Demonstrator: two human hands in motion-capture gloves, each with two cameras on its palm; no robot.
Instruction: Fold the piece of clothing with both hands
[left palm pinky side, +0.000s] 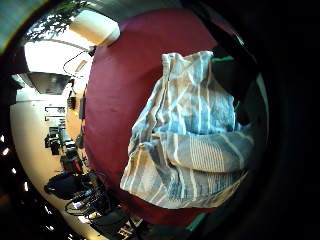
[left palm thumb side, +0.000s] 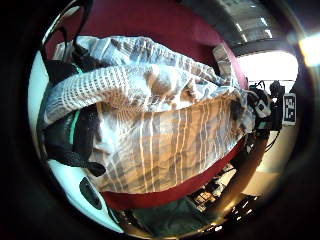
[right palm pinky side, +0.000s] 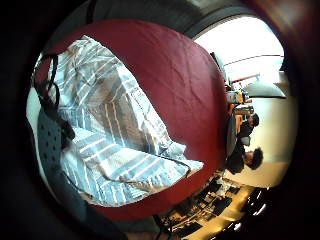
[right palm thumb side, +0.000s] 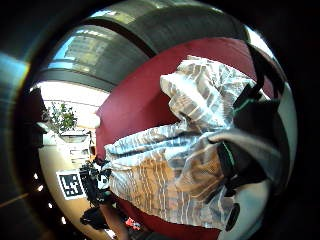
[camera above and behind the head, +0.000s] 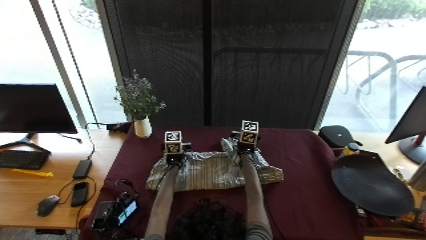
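Presently both hands sit at the far edge of the garment. The left hand (camera above and behind the head: 174, 156) grips a bunched roll of the striped cloth, as its thumb-side palm view shows fabric curled across the glove. The right hand (camera above and behind the head: 245, 146) pinches a raised fold of the same cloth, which its thumb-side palm view shows gathered against the palm. The striped shirt (camera above and behind the head: 213, 172) lies spread across the maroon tabletop (camera above and behind the head: 299, 170), between the forearms and out past both of them, its near edge toward the person. By my judgement, the step in hand is the first fold: the far edge is gathered and lifted. The next move calls for carrying both corners together toward the near edge, keeping them level so the fold lands straight.
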